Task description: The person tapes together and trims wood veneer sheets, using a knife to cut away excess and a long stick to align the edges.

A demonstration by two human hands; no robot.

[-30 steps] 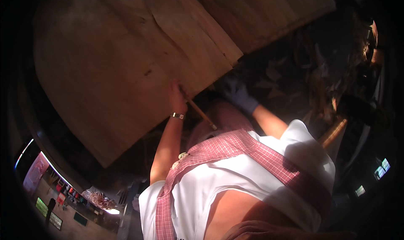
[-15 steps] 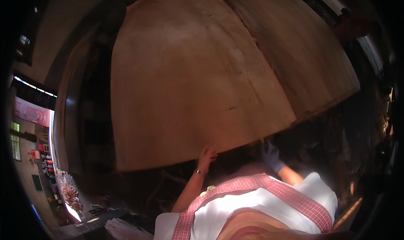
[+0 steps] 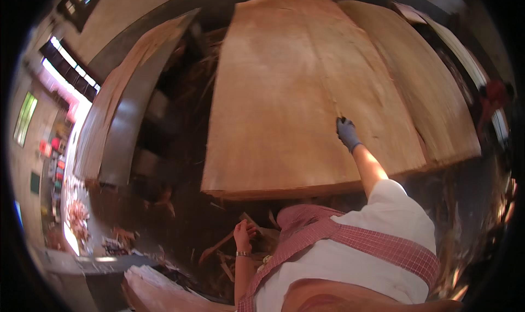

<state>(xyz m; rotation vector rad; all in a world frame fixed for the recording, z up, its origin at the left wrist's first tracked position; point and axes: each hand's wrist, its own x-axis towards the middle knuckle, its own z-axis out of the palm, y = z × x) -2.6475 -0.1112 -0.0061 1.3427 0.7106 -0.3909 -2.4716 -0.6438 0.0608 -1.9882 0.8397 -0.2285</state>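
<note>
**A:** Where are the hands?

**B:** From my feed, the right hand (image 3: 346, 133), in a blue glove, is stretched out and lies on the big veneer sheet (image 3: 284, 99), touching it beside a lengthwise split (image 3: 330, 101). The fingers look laid flat on the wood, pinching nothing.

**A:** And the left hand?

**B:** The left hand (image 3: 242, 234) is low, near the person's waist, with a watch (image 3: 243, 253) on the wrist. It is curled around a stick (image 3: 219, 246) of dark wood, I think; the spot is dim, so I cannot tell how firm the grip is.

**A:** Where does the sheet lie?

**B:** It is on top of a stack (image 3: 273, 190) right in front of the person, its near edge just above the left hand. A second sheet (image 3: 432, 93) lies on its right, touching or overlapping along the long edge. Another leaning pile (image 3: 117, 99) stands to the left, well apart.

**A:** Anything else around?

**B:** Wood scraps (image 3: 180, 224) litter the dark floor below the stack. At the far right edge there is a person in red (image 3: 495, 96), away from the sheets.
</note>
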